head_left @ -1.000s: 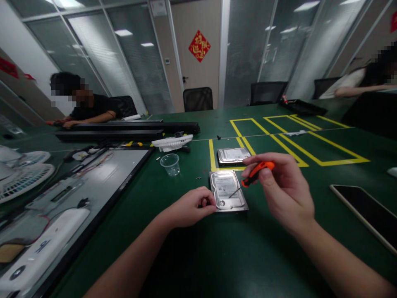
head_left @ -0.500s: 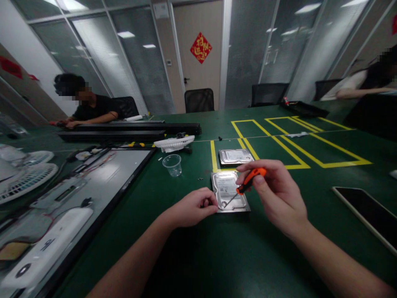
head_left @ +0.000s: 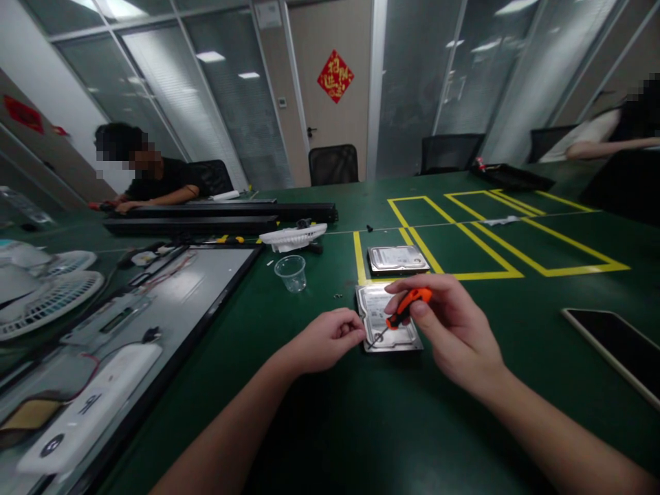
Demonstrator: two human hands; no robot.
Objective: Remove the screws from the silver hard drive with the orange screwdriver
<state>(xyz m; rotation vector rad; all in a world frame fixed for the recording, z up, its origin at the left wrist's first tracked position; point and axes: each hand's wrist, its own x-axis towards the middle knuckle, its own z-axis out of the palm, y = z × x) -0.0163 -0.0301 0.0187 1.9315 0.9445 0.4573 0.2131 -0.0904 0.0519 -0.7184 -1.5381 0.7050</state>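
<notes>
Orange screwdriver [head_left: 411, 302] in R hand [head_left: 456, 326] over HDD [head_left: 375, 306], well off bench's [head_left: 320, 440] far edge; L hand [head_left: 330, 338] curled alongside, grip unclear.

Covering far right corner of near hard drive [head_left: 380, 322] with right grip [head_left: 456, 326]. Leaving contact at tip of screwdriver [head_left: 407, 307] too small to tell. Showing label [head_left: 374, 302] print too blurred, bits [head_left: 337, 295] on tabletop [head_left: 386, 426] too small for naming. Losing phone [head_left: 619, 354] past right edge, white fan [head_left: 62, 297] past left.
</notes>
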